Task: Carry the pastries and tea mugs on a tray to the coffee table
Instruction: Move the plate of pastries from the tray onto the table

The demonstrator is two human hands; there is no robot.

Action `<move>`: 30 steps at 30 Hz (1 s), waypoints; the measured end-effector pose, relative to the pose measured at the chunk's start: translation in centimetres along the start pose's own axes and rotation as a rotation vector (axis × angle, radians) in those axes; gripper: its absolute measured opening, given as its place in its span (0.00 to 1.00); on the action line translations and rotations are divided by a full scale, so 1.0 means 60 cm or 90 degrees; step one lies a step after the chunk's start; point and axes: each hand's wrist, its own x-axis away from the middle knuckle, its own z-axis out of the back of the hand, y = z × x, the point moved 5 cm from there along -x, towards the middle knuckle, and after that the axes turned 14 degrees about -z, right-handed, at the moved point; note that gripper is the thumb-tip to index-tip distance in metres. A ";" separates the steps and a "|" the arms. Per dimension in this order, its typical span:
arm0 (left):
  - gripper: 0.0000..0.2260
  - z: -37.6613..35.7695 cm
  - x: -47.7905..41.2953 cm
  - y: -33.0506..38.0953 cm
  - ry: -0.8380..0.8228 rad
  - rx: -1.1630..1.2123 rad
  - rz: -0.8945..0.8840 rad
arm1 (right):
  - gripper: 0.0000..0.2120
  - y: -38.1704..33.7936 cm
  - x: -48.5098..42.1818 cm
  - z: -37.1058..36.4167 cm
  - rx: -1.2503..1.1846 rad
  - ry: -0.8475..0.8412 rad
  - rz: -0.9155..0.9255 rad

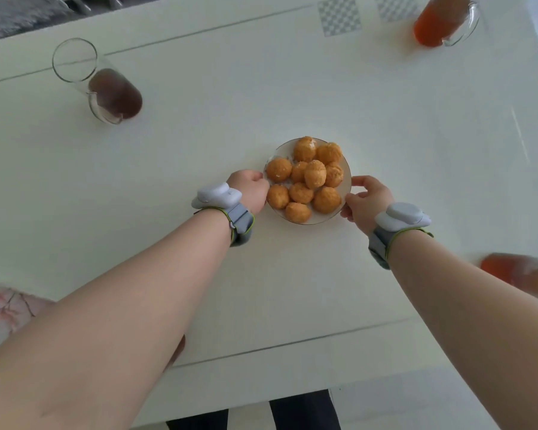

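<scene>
A small round white plate with a thin dark rim [276, 154] is seen at the middle of a glossy white table [261, 88], and a heap of round golden-brown pastries [308, 178] is piled on it, covering most of its surface. The plate is gripped from both sides: the left hand [252, 189] is curled against the left edge with its fingers closed on the rim, and the right hand [365, 200] is set at the right edge, the rim pinched between thumb and fingers. Whether the plate is resting on the table or lifted just off it cannot be told. A grey strap carrying a pale grey device is worn on the left wrist [227, 206], and a matching one on the right wrist [398, 225]. Three clear glass mugs of tea are placed well apart from the plate: a tall one with dark brown tea [106, 88] at the far left, one with orange-red tea [444, 21] at the far right corner, and a blurred one with reddish tea [516, 274] at the near right, partly hidden by the right forearm. Two grey checkered squares [339, 15] are printed on the far side of the table.
</scene>
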 end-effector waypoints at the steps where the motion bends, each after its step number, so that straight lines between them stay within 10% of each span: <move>1: 0.10 -0.004 0.001 0.003 -0.006 -0.006 0.006 | 0.14 0.003 -0.004 0.002 -0.001 0.003 -0.004; 8: 0.05 -0.023 -0.002 -0.012 -0.014 -0.015 0.040 | 0.16 0.008 -0.012 0.007 -0.009 -0.008 -0.016; 18: 0.22 0.008 0.032 -0.001 -0.039 -0.014 -0.051 | 0.20 -0.012 0.043 0.016 0.166 0.075 0.060; 30: 0.19 0.395 0.131 -0.087 0.166 -0.148 -0.162 | 0.21 -0.195 0.349 -0.165 0.179 0.034 0.375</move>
